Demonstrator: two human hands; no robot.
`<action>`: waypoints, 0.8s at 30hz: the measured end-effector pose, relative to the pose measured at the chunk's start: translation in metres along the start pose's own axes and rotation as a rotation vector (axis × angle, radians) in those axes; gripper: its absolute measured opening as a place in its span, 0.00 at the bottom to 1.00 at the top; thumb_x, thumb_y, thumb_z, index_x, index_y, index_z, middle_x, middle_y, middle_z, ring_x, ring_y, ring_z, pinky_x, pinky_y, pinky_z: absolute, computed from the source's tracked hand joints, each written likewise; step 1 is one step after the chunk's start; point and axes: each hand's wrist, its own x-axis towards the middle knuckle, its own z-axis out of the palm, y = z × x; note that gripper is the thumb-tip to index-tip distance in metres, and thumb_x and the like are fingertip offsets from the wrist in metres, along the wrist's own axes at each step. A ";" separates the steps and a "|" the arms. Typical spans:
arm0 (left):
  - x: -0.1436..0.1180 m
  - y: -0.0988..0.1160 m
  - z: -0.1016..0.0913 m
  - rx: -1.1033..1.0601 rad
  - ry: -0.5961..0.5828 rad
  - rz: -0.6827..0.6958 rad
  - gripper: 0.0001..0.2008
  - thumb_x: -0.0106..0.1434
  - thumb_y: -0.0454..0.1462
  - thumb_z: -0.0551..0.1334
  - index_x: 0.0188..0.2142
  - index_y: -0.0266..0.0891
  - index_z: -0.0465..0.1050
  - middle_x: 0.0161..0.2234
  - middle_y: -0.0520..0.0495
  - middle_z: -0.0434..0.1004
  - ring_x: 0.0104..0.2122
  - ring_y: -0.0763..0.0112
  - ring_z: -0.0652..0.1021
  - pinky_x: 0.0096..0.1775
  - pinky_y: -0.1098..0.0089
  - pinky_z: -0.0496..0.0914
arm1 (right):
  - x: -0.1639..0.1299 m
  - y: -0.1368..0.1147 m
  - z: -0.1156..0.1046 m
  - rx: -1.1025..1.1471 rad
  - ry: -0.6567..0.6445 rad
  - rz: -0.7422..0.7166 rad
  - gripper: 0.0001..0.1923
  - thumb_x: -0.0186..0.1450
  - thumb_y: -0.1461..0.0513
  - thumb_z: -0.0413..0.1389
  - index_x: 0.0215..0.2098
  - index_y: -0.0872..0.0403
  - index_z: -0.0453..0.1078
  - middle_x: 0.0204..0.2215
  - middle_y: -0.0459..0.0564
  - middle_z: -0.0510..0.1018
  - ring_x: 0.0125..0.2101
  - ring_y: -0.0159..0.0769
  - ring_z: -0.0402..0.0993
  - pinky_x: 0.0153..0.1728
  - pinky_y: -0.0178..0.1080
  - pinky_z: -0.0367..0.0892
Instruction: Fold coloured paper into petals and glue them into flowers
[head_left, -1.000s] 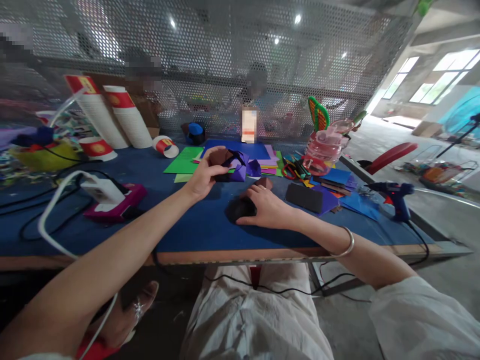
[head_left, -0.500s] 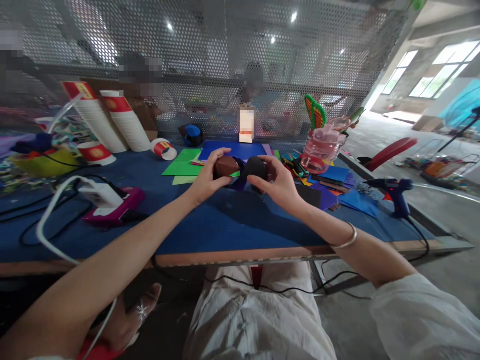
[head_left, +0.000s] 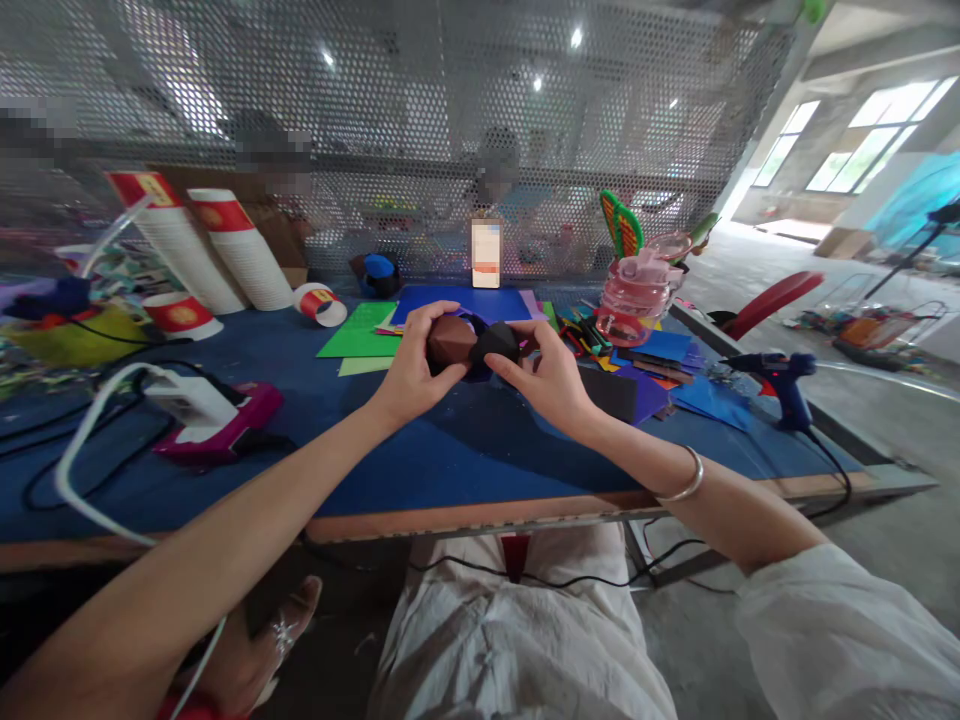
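Both hands are raised over the table, close together. My left hand (head_left: pixel 412 368) wraps round a brown faceted piece (head_left: pixel 451 343), likely folded foam or card, with the thumb along its lower edge. My right hand (head_left: pixel 551 378) grips a black rounded, faceted piece (head_left: pixel 498 345) between thumb and fingers. The two pieces meet in the middle, the black one overlapping the brown one's right side. Dark blue material shows between and behind them. Whether they are joined cannot be seen. Behind the hands lie a blue sheet (head_left: pixel 461 303) and a green sheet (head_left: pixel 360 332).
Stacked paper cups (head_left: pixel 247 255) lean at the back left, near a purple power strip (head_left: pixel 217 435). A phone (head_left: pixel 486 255) stands against the mesh panel (head_left: pixel 420 90). On the right are a pink bottle (head_left: pixel 637 298), coloured scraps (head_left: pixel 660 350) and a blue glue gun (head_left: pixel 787 385).
My right hand has moved left, bringing the black piece against the brown one and closing the gap between them. The brown piece stays in my left hand. The view has shifted slightly.
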 end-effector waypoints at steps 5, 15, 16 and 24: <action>-0.001 0.001 0.001 0.051 0.035 -0.002 0.31 0.53 0.37 0.70 0.56 0.44 0.65 0.58 0.38 0.68 0.61 0.45 0.68 0.67 0.47 0.57 | -0.001 0.000 0.001 0.009 0.012 0.065 0.20 0.64 0.48 0.63 0.46 0.52 0.69 0.35 0.46 0.76 0.30 0.32 0.66 0.32 0.37 0.63; -0.003 -0.001 0.001 0.196 0.034 0.094 0.33 0.55 0.38 0.68 0.59 0.42 0.62 0.59 0.36 0.66 0.61 0.45 0.67 0.66 0.45 0.59 | -0.002 0.001 0.004 0.032 0.030 0.107 0.21 0.64 0.46 0.62 0.44 0.52 0.67 0.35 0.46 0.76 0.32 0.33 0.67 0.32 0.37 0.63; -0.004 -0.002 0.001 0.214 0.035 0.107 0.33 0.55 0.38 0.68 0.59 0.42 0.62 0.59 0.36 0.66 0.61 0.45 0.67 0.66 0.44 0.59 | -0.003 0.001 0.004 0.029 0.027 0.108 0.21 0.64 0.46 0.61 0.45 0.52 0.66 0.34 0.46 0.75 0.31 0.33 0.67 0.32 0.37 0.63; -0.007 -0.010 0.004 0.366 0.086 0.251 0.33 0.59 0.35 0.64 0.62 0.42 0.59 0.59 0.35 0.65 0.62 0.45 0.66 0.65 0.42 0.60 | -0.007 0.002 0.003 -0.080 -0.045 0.025 0.28 0.70 0.47 0.55 0.62 0.52 0.61 0.33 0.46 0.76 0.30 0.35 0.71 0.34 0.39 0.66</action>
